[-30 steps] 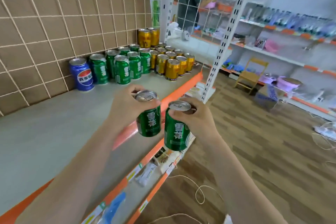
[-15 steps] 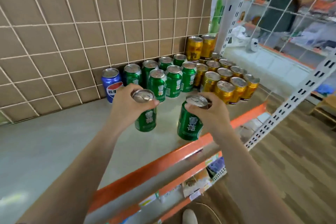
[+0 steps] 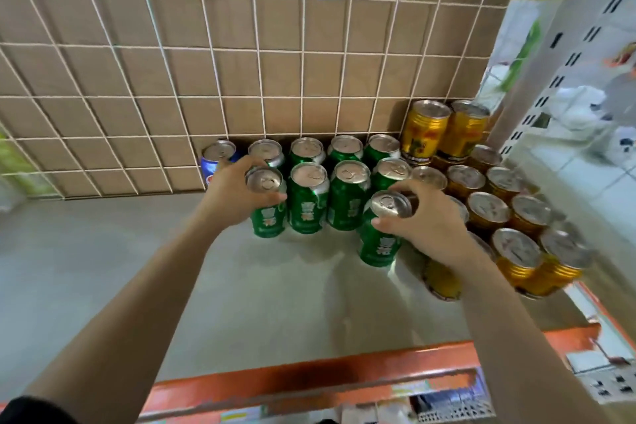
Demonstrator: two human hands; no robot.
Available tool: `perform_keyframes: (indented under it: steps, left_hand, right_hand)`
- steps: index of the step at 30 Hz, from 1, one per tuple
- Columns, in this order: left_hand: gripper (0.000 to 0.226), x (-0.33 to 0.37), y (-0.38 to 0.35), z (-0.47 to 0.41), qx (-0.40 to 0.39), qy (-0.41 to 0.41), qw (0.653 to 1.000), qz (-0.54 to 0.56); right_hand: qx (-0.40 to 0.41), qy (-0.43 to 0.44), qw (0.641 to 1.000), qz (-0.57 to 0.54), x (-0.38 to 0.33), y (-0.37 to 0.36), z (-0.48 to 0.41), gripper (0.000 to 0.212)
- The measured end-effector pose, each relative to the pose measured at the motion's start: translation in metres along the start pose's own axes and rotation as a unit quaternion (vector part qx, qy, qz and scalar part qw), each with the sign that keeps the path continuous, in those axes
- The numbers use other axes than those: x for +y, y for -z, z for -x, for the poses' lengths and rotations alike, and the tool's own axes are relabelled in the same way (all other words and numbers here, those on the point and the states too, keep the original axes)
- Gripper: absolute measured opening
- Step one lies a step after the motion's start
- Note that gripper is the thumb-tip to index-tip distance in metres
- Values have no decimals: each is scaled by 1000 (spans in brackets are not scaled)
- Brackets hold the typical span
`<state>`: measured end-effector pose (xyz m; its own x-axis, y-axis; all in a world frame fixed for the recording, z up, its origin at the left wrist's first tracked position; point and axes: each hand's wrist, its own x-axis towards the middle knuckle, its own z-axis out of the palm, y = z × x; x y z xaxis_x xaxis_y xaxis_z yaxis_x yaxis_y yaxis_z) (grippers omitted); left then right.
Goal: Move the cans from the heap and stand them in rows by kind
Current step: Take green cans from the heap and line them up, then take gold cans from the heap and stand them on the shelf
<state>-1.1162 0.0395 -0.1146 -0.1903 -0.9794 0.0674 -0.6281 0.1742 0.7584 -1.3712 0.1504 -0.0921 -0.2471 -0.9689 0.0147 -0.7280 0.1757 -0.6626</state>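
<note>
Green cans (image 3: 270, 217) gripped; grey shelf (image 3: 103, 268) leftward.

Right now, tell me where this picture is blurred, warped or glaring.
Head view: the wide-angle lens bows the wire grid; the gold cans at the right edge look smeared; lids of the green cans glare pale; soft shadows fall on the shelf below them.
</note>
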Motion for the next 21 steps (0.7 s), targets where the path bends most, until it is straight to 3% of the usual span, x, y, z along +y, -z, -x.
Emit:
perform_keyframes:
  steps: [13, 21]
  left_hand:
    - [64, 7, -10, 6, 41, 42, 997, -45]
    - [70, 14, -23, 15, 92, 52, 992, -61]
  right_hand:
    - [-68, 83, 991, 82, 14, 22, -20, 59]
    - [-50, 93, 991, 82, 19, 23, -17, 67]
